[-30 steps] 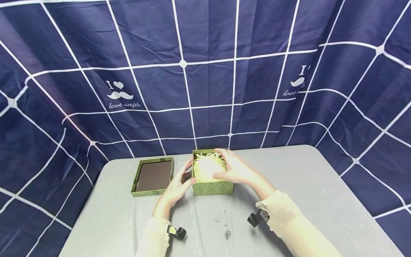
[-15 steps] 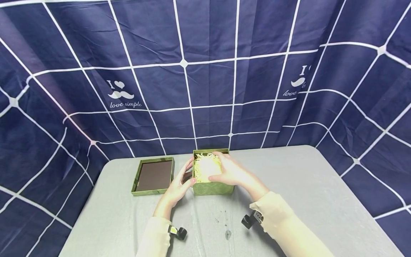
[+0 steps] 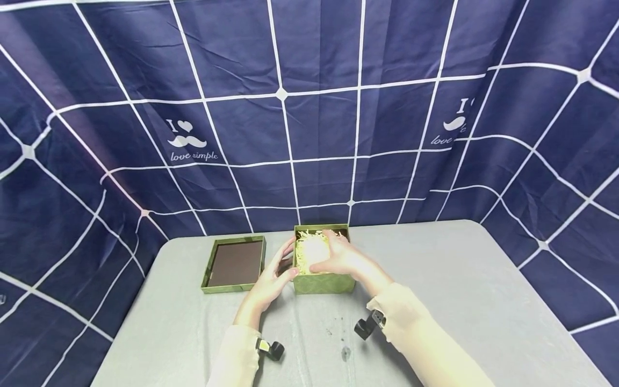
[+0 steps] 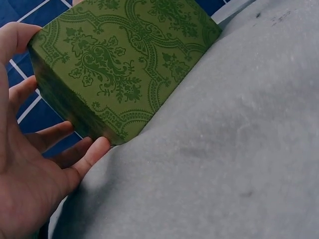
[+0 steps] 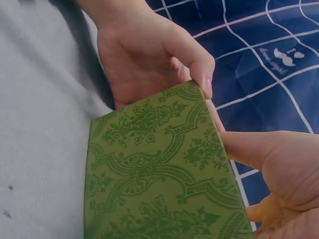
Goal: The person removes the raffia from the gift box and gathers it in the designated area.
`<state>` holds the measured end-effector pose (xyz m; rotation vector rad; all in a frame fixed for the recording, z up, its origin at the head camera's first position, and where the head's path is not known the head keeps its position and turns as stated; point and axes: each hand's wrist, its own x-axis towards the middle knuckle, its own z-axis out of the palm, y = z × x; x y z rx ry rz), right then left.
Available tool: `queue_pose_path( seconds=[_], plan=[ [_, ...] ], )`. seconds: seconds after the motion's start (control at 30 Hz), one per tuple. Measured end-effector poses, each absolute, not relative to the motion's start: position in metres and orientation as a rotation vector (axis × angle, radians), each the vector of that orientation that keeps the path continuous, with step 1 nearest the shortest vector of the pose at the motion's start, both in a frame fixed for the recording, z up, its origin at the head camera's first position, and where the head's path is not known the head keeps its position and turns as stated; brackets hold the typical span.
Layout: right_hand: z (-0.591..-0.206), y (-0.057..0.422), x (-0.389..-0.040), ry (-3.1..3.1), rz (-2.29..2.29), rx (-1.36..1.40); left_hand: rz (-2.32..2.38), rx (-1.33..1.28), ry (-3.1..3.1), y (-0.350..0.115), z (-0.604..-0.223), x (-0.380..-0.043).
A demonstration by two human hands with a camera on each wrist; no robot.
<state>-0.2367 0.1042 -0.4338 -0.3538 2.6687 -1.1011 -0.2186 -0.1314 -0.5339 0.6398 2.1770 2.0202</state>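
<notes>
A green patterned box [image 3: 325, 285] stands without its lid at the back of the table, filled with pale yellow shredded paper [image 3: 303, 255]. The middle of the filling is too bright to make out. My left hand [image 3: 272, 282] holds the box at its front left corner. In the left wrist view, its fingertips [image 4: 102, 145] lie along the side of the patterned wall. My right hand [image 3: 342, 258] is over the box, its fingers spread on the paper and partly hidden there. Seen from the right wrist, the right thumb [image 5: 244, 144] lies across the rim.
Left of the box lies a shallow green lid [image 3: 227, 288], inner side up, with a brown inside. The grey-covered table [image 3: 435, 301] ends at a dark blue curtain [image 3: 319, 129] with white lines, which encloses the back and both sides.
My right hand has shifted left over the shredded paper, drawing its forearm along. The left hand stays at the box corner, and box and lid keep their places.
</notes>
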Motion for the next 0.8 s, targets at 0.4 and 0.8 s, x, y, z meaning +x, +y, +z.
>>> queue_pose_path(
  seconds=[0.4,0.8],
  plan=[
    [-0.443,0.1,-0.25,2.4,-1.339,-0.252,2.032,0.629,2.169,-0.131,-0.537,-0.22],
    [-0.456,0.092,-0.253,2.4,-1.366,-0.28,2.03,0.627,2.168,-0.131,-0.534,-0.217]
  ],
)
